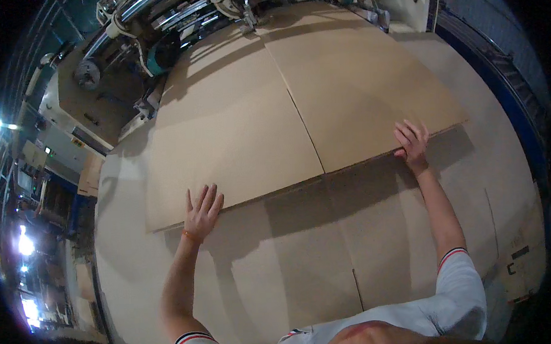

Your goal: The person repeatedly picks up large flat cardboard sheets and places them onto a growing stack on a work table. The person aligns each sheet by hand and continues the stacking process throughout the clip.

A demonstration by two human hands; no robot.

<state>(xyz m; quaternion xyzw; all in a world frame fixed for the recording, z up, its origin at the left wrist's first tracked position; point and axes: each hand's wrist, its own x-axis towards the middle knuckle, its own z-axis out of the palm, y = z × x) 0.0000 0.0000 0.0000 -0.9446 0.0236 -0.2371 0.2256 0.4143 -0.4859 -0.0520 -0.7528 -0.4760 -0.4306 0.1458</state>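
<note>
A large brown cardboard sheet [243, 130] lies in front of me, its near edge slanting up to the right. A dark slit splits its near part into two halves. My left hand [203, 213] rests on the near left edge, fingers spread over the top face. Farther right, my right hand [413, 146] lies over the near edge with fingers apart and slightly bent. Under the sheet is a wider pale cardboard surface [291, 251], which has its own slit toward me. The undersides of both hands are hidden.
Machine rollers and arms [237, 7] stand over the sheet's far end. A beige machine housing [88, 100] is at the far left, and a white panel [413, 6] at the far right. A blue rail [499, 76] curves along the right side. Bright lights [26, 244] shine at left.
</note>
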